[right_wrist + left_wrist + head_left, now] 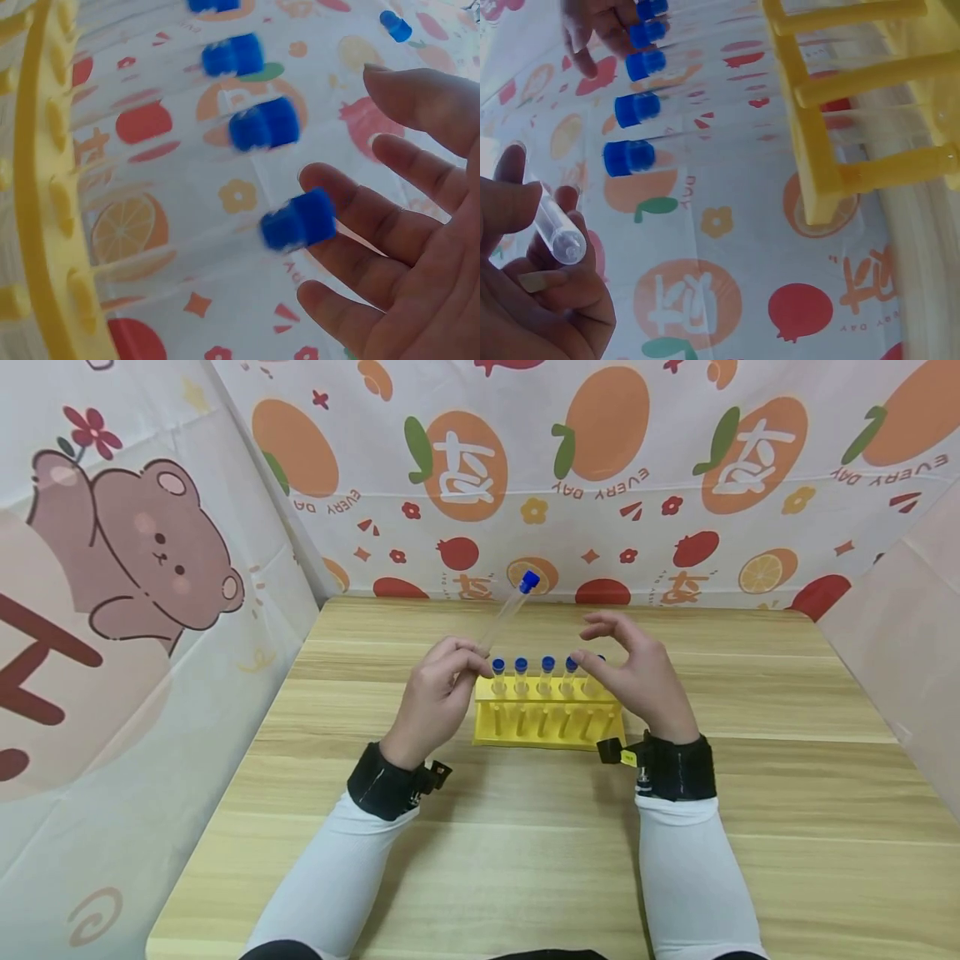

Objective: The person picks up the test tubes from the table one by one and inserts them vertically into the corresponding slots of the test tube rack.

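Note:
My left hand [444, 693] pinches a clear test tube [506, 617] near its lower end, just above the left end of a yellow test tube rack [547, 743]. The tube tilts up to the right, its blue cap [529, 582] at the top. From the left wrist view, the rounded bottom of that test tube [568, 247] pokes out between thumb and fingers. Several blue-capped tubes [637, 157] stand in the rack. My right hand [637, 672] hovers at the rack's right end, fingers spread and loosely bent, holding nothing; in the right wrist view its fingers [360, 202] lie beside the caps.
The rack stands on a wood-grain table [510, 852]. Behind the table hangs a fruit-print cloth [540, 552], and a bear-print cloth [247, 527] hangs on the left. Black bands with small cameras wrap both wrists.

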Available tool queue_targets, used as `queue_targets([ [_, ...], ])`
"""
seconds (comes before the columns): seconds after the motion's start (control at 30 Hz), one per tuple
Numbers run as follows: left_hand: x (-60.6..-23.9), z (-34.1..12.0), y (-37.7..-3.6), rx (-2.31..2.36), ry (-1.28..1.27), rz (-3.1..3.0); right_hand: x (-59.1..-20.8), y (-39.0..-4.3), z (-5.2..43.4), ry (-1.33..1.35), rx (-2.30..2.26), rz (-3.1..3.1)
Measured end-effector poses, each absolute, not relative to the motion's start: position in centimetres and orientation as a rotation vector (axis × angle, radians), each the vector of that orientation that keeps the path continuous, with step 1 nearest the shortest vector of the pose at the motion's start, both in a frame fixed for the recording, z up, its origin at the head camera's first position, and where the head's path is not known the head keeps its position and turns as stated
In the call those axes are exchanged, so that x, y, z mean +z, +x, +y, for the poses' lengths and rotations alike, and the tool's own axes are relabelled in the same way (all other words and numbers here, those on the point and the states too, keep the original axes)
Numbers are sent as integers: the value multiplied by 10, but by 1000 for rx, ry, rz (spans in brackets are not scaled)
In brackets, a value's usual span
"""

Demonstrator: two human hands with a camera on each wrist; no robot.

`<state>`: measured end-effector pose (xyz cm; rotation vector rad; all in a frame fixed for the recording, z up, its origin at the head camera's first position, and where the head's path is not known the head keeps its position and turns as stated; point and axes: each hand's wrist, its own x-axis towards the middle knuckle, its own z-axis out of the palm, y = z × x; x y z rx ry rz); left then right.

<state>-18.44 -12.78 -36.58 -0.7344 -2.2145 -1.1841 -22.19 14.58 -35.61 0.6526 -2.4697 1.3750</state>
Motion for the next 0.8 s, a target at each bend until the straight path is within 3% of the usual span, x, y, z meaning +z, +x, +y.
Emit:
queue_targets([
  [0.8,-372,-110,-177,-1166,-1024,-2218,-334,-197,128,1011,1645,-2095],
])
